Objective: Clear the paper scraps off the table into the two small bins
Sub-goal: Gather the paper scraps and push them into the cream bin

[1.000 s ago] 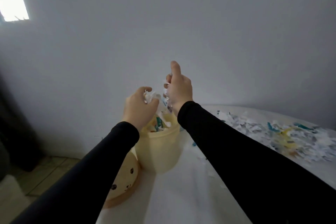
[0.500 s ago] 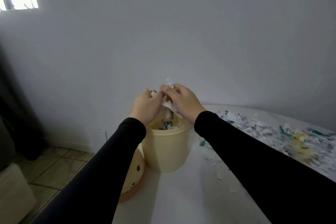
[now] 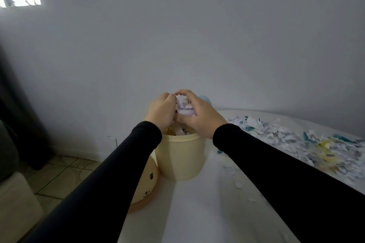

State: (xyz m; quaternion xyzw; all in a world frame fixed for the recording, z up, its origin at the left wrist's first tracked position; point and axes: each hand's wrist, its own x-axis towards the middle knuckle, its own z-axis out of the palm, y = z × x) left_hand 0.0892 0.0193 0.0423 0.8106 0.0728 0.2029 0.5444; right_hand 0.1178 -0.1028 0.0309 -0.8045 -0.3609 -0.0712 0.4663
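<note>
A cream bin (image 3: 180, 158) stands on the white table (image 3: 197, 213) near its left edge, with scraps showing at its rim. Directly over its mouth, my left hand (image 3: 161, 111) and my right hand (image 3: 199, 117) cup a wad of white paper scraps (image 3: 183, 106) between curled fingers. A broad heap of white, teal and yellow scraps (image 3: 296, 144) covers the right side of the table. A few loose bits (image 3: 238, 183) lie near my right forearm. Something pale blue (image 3: 205, 99) peeks out behind my right hand.
A domed cream lid with a small face on it (image 3: 147, 187) lies at the table's left edge, partly under my left arm. Tiled floor (image 3: 57, 171) and a dark curtain are to the left. A plain wall is behind, with a window at top left.
Both hands have come together and lowered onto the bin's mouth, now closed around the wad of scraps. The view has tilted down slightly.
</note>
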